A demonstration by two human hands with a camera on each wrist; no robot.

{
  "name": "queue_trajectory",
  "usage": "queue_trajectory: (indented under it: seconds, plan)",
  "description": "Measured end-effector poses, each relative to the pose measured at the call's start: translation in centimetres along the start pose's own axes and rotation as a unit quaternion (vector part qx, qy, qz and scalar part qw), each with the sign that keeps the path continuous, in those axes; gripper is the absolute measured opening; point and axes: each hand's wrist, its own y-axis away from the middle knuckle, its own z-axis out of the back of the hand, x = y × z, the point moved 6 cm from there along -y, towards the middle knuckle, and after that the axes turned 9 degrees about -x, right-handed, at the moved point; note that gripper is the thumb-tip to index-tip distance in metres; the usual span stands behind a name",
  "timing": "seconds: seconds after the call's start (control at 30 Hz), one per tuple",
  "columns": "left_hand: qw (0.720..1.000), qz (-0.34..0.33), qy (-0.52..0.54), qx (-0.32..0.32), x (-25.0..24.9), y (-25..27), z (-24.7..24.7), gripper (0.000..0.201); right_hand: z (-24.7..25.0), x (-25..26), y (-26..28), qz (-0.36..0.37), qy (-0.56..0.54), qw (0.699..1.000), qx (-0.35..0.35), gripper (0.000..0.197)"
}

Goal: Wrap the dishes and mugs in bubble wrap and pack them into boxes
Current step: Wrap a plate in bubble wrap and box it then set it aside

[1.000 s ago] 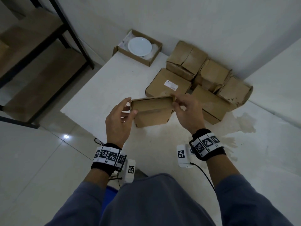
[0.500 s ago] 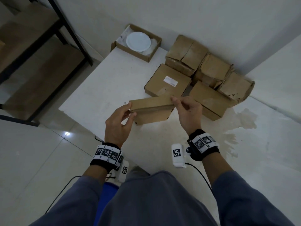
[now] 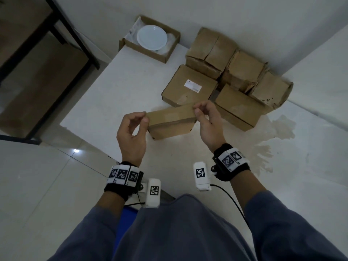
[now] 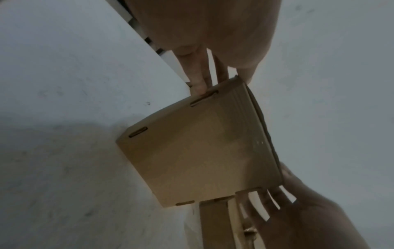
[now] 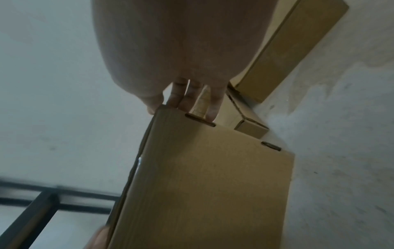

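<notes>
We see a small cardboard box point(image 3: 170, 122), plain brown with slotted edges, standing on the pale, stained table point(image 3: 116, 91). Our left hand point(image 3: 131, 132) pinches its left lid corner between thumb and curled fingers; our right hand point(image 3: 209, 121) pinches the right corner likewise. Behind it sit closed cardboard boxes point(image 3: 235, 80), some crumpled. An open box point(image 3: 165, 55) at the table's far corner holds a smooth white round plate point(image 3: 151, 40) on wrap we can hardly make out. The held box's contents are hidden.
</notes>
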Motion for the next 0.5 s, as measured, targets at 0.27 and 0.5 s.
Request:
queue_trajectory:
  seconds: [0.27, 0.5]
  plan:
    - [0.991, 0.072, -0.052, 0.103, -0.2, -0.6, -2.5, 0.03, -3.0, 0.8, -2.4, -0.026, 0.091, 0.995, 0.014, 0.025]
    - [0.995, 0.026, -0.051, 0.079, 0.2, -1.5, -4.8, 0.029, -3.2, -1.4, -3.1, -0.07, 0.057, 0.996, 0.013, 0.033]
